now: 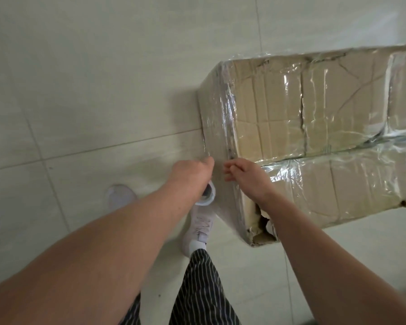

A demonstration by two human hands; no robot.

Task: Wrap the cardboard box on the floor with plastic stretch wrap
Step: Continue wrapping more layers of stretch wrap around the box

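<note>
Hold the roll (208,195) just beside the near end of the cardboard box (314,118), left hand (190,174) curled round it, film (225,207) taut. Smooth with right hand (246,179) at the box corner; fingers loosely bent, grip unclear.

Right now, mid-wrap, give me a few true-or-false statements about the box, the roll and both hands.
1. The left hand holds the stretch wrap roll. True.
2. The cardboard box has no wrap on it yet. False: shiny film already covers much of it.
3. The box's corner nearest the person is torn open. True.
4. The right hand rests flat on the floor. False: it is up at the box's near end.
</note>
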